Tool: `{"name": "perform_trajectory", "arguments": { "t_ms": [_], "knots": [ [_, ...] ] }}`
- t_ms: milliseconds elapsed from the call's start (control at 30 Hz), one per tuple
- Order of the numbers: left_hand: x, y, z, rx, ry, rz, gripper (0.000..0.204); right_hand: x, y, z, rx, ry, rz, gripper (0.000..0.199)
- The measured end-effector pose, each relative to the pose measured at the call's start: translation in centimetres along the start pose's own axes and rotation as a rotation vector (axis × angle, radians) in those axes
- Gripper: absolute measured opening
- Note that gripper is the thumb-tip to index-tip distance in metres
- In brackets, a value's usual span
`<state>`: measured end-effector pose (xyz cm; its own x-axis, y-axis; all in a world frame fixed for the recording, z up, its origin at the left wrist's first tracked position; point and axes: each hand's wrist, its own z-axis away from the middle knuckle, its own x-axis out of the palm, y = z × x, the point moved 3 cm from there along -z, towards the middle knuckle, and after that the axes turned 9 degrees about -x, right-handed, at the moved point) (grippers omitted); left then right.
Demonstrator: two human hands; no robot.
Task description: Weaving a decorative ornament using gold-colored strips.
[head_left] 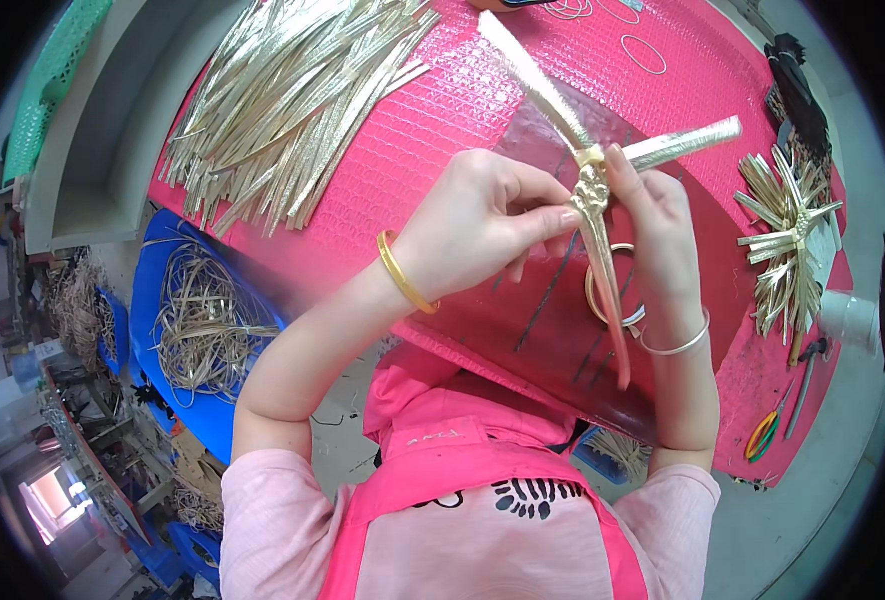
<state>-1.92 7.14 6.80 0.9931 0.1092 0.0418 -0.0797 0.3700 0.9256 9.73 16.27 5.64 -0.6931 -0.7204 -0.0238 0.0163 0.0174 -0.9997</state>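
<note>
Pinching one knotted, shiny gold piece (591, 190) are the left hand (477, 220) and right hand (659, 225). Loose flat gold strips (292, 100) lie beyond the left hand.

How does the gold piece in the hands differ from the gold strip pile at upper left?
The left hand and right hand hold the gold piece; the strip pile lies on the pink tabletop. The gold piece has a lumpy, gathered middle; the strip pile is loose strips. The gold piece is far smaller than the strip pile. Both are shiny gold.
</note>
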Motion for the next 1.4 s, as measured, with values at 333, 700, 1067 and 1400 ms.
{"name": "perform_trajectory", "arguments": {
  "t_ms": [333, 700, 1067, 1400],
  "knots": [
    [-0.8, -0.7, 0.4, -0.030, 0.116, 0.024, 0.016, 0.4, 0.0, 0.5, 0.082, -0.229, -0.190, 0.020],
    [-1.1, -0.2, 0.4, -0.117, -0.026, 0.017, 0.015, 0.3, 0.7, 0.5, 0.091, -0.325, -0.136, 0.020],
    [0.9, 0.3, 1.3, 0.647, 0.634, -1.038, 0.007, 0.0, 0.0, 0.0, 0.316, -0.309, -0.235, 0.018],
    [-1.0, -0.2, 0.3, -0.030, 0.220, -0.094, 0.015, 1.1, 1.4, 0.6, 0.012, -0.056, -0.203, 0.017]
  ]
}}
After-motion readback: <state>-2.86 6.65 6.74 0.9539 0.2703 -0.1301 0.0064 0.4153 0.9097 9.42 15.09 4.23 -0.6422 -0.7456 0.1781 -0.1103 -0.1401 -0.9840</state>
